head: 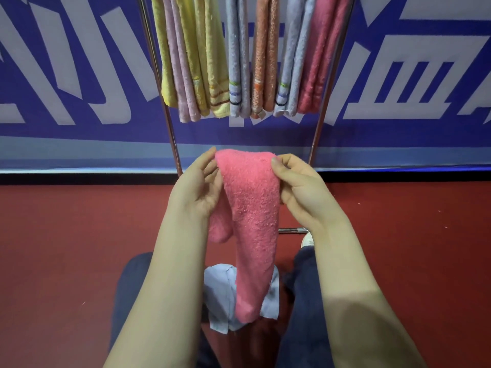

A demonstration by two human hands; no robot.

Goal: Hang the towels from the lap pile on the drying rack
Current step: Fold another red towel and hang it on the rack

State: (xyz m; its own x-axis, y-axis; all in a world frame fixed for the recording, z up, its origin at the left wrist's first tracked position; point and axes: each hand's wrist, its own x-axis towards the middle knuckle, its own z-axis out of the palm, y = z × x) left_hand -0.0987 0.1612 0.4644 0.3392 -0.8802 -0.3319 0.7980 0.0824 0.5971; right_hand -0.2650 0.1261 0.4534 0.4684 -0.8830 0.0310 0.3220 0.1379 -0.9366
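Red floor (79, 248), blue banner wall (79, 75), left hand (196, 187) and right hand (295, 187) pinching pink towel (252, 208)

You get even, moderately bright light from overhead. Note a soft shadow band across your right forearm (366, 309) and a dim lap (303, 328). Wide-angle distortion slants the rack poles (173, 144) inward.

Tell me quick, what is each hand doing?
Left hand: holding the top edge of the fluffy pink terry towel.
Right hand: pinching the same towel's other top corner.
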